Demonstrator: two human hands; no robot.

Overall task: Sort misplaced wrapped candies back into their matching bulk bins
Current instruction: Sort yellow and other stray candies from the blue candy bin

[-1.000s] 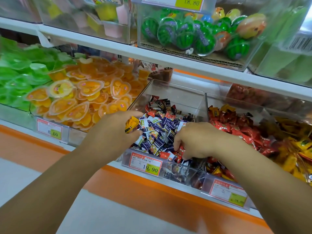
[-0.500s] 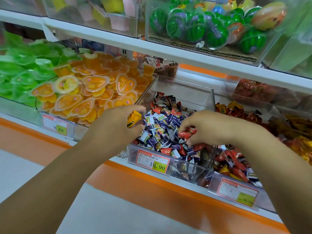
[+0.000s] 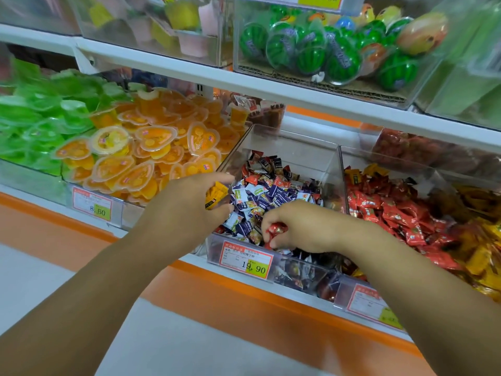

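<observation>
The left hand hovers at the near left corner of the middle bin, its fingers curled round a yellow candy that sticks out to the right. The right hand is low over the near edge of the same bin. Its fingers are pinched on a red candy, just above the purple and white candies that fill the bin. A price tag reading 19.90 sits on the bin's front, just below the right hand. The next bin to the right holds red candies, with yellow candies further right. To the left lie orange jelly cups, then green cups. On the shelf above, a clear box holds watermelon balls.
</observation>
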